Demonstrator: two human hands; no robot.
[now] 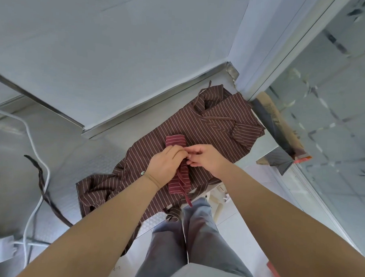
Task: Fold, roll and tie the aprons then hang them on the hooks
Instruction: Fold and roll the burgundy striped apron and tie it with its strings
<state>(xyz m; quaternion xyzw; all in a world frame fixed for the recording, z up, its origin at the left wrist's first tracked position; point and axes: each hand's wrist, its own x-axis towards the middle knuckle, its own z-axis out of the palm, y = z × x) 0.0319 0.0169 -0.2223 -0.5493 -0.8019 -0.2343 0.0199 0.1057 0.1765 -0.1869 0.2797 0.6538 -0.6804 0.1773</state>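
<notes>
Head view: red striped apron roll (176,175) lies atop the brown striped aprons (209,129), which are spread w/ folds across the metal tabletop (72,154). Left hand (165,165) wraps the roll's middle, grip curled round it. Right hand (208,158) meets it from the right, fingertips pinching at the roll's tie; exact hold partly hidden by the left hand. Red strap end (187,198) dangles off the tabletop edge toward the grey trousers (194,239). White cable (37,165) & dark strap (43,186) lie left.
</notes>
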